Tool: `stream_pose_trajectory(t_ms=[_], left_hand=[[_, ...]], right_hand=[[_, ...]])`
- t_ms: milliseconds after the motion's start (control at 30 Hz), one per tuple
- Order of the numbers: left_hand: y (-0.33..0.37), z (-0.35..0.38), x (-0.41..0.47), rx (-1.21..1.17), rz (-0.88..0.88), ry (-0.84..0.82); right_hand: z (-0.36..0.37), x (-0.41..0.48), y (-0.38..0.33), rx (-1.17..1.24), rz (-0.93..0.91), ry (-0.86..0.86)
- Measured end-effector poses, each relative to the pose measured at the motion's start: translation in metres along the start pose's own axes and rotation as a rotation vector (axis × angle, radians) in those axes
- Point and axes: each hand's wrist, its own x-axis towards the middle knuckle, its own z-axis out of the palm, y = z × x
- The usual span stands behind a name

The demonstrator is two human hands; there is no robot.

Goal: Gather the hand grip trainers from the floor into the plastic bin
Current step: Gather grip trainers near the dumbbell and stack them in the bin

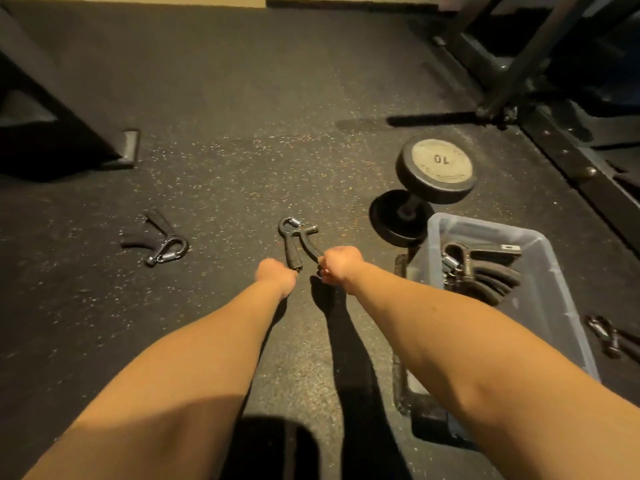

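Left of the plastic bin [561, 323], the grip trainer [299, 242] lies on the floor [242, 168], handles pointing toward the person. The right hand [341, 265], nearer the bin, curls round one handle; the left hand [275, 273], fisted, meets the other, hold unclear.

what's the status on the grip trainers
Right hand and left hand grip centre trainer. Bin holds some already. Dumbbell beside bin, not blocking.

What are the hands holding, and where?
The middle grip trainer: the right hand grips the end of its right handle, and the left hand the end of its left handle.
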Motion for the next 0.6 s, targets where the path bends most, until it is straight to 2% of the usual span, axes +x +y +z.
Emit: stream_pose_trajectory(t_ms=[267, 400, 500, 600], left_hand=[[0.005, 0.005, 0.038, -0.003, 0.046, -0.035], [0.0, 0.014, 0.057, -0.04, 0.016, -0.018], [-0.004, 0.011, 0.06, -0.053, -0.057, -0.01], [-0.004, 0.003, 0.052, -0.121, -0.106, -0.071]], right_hand=[[0.025, 0.039, 0.015, -0.44, -0.108, 0.007], [0.031, 0.042, 0.023, -0.436, -0.119, 0.008], [0.033, 0.037, 0.028, -0.283, -0.088, 0.035], [0.036, 0.029, 0.03, -0.174, -0.066, 0.019]])
